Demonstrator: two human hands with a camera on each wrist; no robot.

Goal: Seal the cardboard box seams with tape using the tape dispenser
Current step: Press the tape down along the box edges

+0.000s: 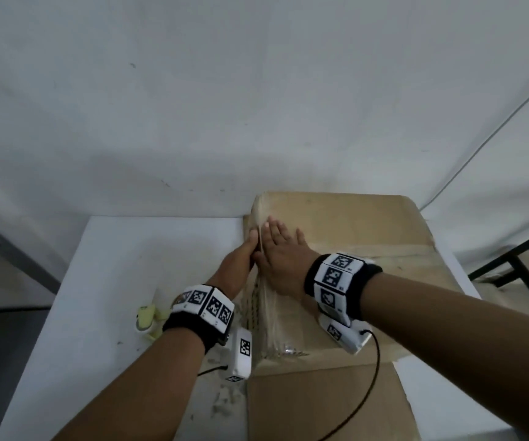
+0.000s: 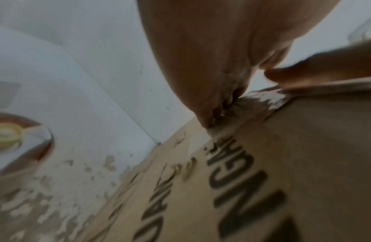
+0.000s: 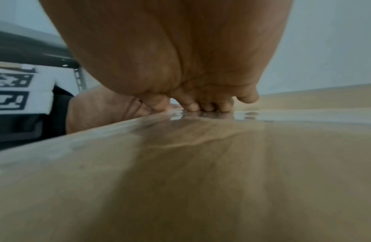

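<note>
A brown cardboard box (image 1: 352, 224) stands on the white table (image 1: 113, 249), right of centre. Clear glossy tape (image 1: 269, 300) runs along its top left edge and shows as a shiny strip (image 3: 201, 117) in the right wrist view. My right hand (image 1: 282, 249) lies flat on the box top by that edge, with straight fingers (image 3: 192, 106) pressing the tape. My left hand (image 1: 244, 249) presses with straight fingers (image 2: 203, 117) against the printed left side of the box (image 2: 304, 163), just under the edge. A yellow-green tape dispenser (image 1: 148, 316) lies on the table left of my left wrist, held by neither hand.
A flat cardboard sheet (image 1: 320, 402) lies in front of the box. Paper scraps (image 1: 225, 399) litter the table near my left forearm. A black cable (image 1: 374, 377) hangs from my right wrist. A black metal frame (image 1: 517, 268) stands at the right. A white backdrop rises behind.
</note>
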